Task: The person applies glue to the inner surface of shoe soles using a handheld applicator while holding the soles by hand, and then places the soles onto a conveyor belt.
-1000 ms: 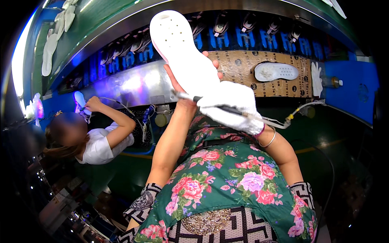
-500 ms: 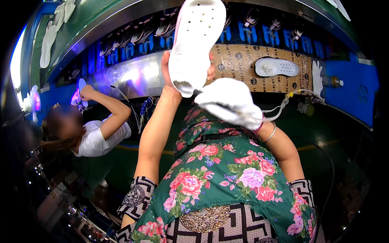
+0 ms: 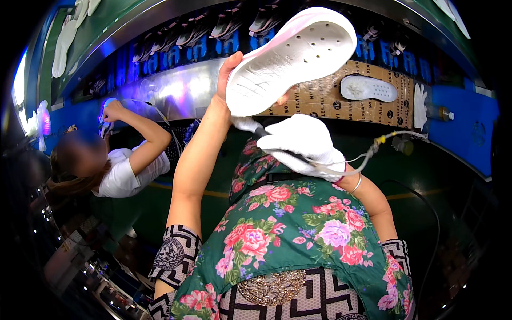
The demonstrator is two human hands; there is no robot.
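My left hand [image 3: 226,74] is wrapped round a white shoe sole [image 3: 290,61] with a pinkish side edge, holding it up tilted to the right. The sole's hollow side shows small holes at the wide end and faint lines at the heel. My right hand [image 3: 301,141], in a white glove, grips a brush [image 3: 246,124] with a dark collar and pale bristles. The bristles are just below the sole's heel; I cannot tell whether they touch it. A pale hose [image 3: 368,154] runs from beside the glove toward the bench's right end.
Another sole [image 3: 376,89], with white stuff at one end, lies on cardboard [image 3: 320,93]. Beyond it are a white glove [image 3: 420,106] and a bottle [image 3: 440,113]. Dark shoes [image 3: 229,24] line a rack behind. At left, a person [image 3: 128,170] works along the metal bench [image 3: 165,98].
The sole has tilted to the right and come slightly lower. The brush bristles have moved off its inner heel to below the heel edge, and the dark patch seen there is gone.
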